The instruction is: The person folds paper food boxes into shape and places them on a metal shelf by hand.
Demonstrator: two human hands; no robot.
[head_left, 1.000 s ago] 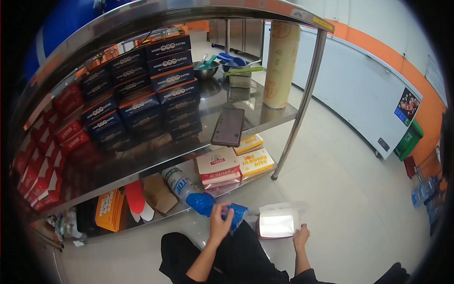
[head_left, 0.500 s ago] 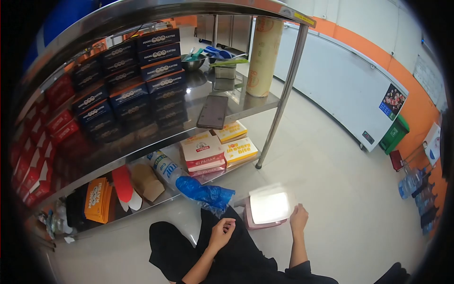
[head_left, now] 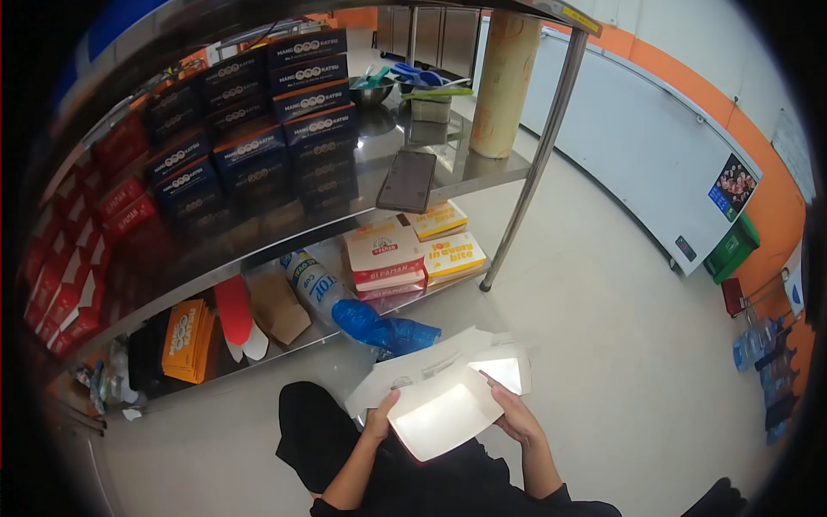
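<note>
Above my lap I hold an open paper food box (head_left: 439, 422), its white inside facing up and its lid flaps spread out behind the tray. My left hand (head_left: 378, 420) grips its left wall, thumb on the rim. On the opposite wall my right hand (head_left: 517, 416) is closed in the same way. Just beyond the held box, another white-lined box (head_left: 506, 374) shows in part; its lower portion is hidden. A blue plastic sleeve (head_left: 388, 332) of cups hangs over the low shelf edge nearby.
A steel rack (head_left: 250, 267) stands ahead, with dark blue boxes (head_left: 314, 99), red boxes (head_left: 125, 207), a phone (head_left: 406, 182) and a wrap roll (head_left: 502, 86). Below lie white-and-red boxes (head_left: 385, 250) and orange cartons (head_left: 185, 340). A chest freezer (head_left: 637, 138) is at right.
Both hands, holding nothing half a second ago, now grip an open box over my lap. The view has shifted slightly, moving the rack up and to the right in frame.
</note>
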